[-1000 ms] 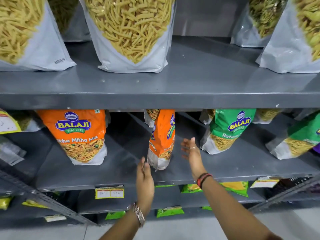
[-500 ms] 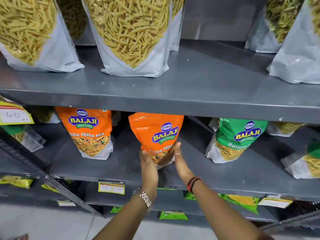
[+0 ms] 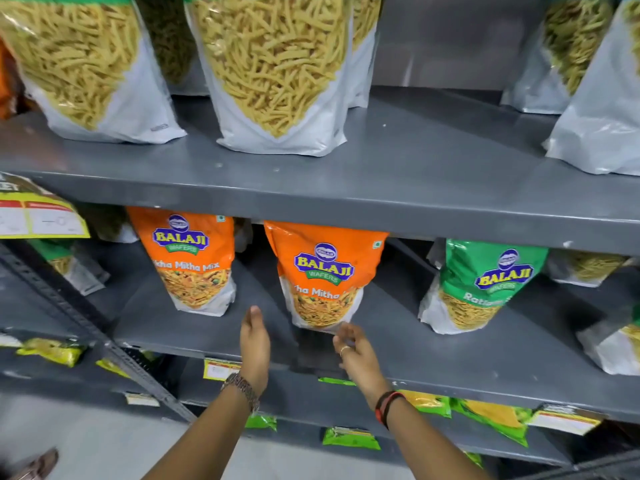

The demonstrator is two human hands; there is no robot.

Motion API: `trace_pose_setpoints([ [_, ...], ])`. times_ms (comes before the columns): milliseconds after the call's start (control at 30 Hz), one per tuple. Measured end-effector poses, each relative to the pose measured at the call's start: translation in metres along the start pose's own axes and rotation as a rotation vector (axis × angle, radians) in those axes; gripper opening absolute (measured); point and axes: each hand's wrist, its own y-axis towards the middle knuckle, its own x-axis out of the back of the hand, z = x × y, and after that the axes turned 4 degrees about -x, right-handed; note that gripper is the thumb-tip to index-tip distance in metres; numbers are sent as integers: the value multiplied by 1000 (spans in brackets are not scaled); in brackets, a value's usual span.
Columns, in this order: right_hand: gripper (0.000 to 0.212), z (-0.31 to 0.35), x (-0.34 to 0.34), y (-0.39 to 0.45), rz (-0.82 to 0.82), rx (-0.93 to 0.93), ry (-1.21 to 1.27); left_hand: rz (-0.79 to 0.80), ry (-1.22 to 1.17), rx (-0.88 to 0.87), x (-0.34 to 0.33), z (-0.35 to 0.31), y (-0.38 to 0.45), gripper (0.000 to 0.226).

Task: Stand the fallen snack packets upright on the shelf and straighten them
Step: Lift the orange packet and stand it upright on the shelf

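An orange Balaji snack packet (image 3: 323, 271) stands upright, front facing me, in the middle of the grey middle shelf (image 3: 214, 336). My left hand (image 3: 254, 344) hovers open just left of its base, apart from it. Just below the packet's bottom right corner, my right hand (image 3: 356, 355) has its fingers loosely spread and holds nothing. A second orange packet (image 3: 190, 261) stands upright to the left. A green Balaji packet (image 3: 481, 285) stands to the right, turned slightly.
Large white bags of yellow sticks (image 3: 277, 74) line the upper shelf (image 3: 415, 188). More packets sit at the far right (image 3: 616, 344) and behind. A slanted metal brace (image 3: 86, 327) crosses the left. Small green and yellow packets (image 3: 349, 438) lie on lower shelves.
Both hands have let go of the middle orange packet and drawn back and apart. A second ago it stood edge-on; it now faces forward. My view has moved closer.
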Motion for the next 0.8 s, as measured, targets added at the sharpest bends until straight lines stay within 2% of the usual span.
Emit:
trace_pose_setpoints([
  [100, 15, 7, -25, 0, 56, -9, -31, -103, 13, -45, 41, 2, 6, 44],
  [200, 23, 25, -62, 7, 113, 33, -31, -197, 15, -119, 87, -11, 29, 47],
  [267, 24, 42, -92, 14, 143, 71, -29, -205, 21, -168, 116, -22, 50, 52],
  [333, 28, 56, -121, 23, 154, 79, -9, -127, 75, -202, 138, -35, 71, 58],
  [500, 58, 93, -175, 39, 152, 129, 46, 107, 302, -244, 169, -59, 128, 76],
  [633, 68, 100, -202, 55, 108, 124, 5, 360, 392, -300, 176, -69, 161, 73],
  [700, 58, 97, -209, 57, 63, 119, 7, 417, 414, -264, 175, -68, 173, 70],
  [800, 39, 94, -218, 56, -21, 141, 26, 405, 400, -191, 177, -60, 183, 71],
])
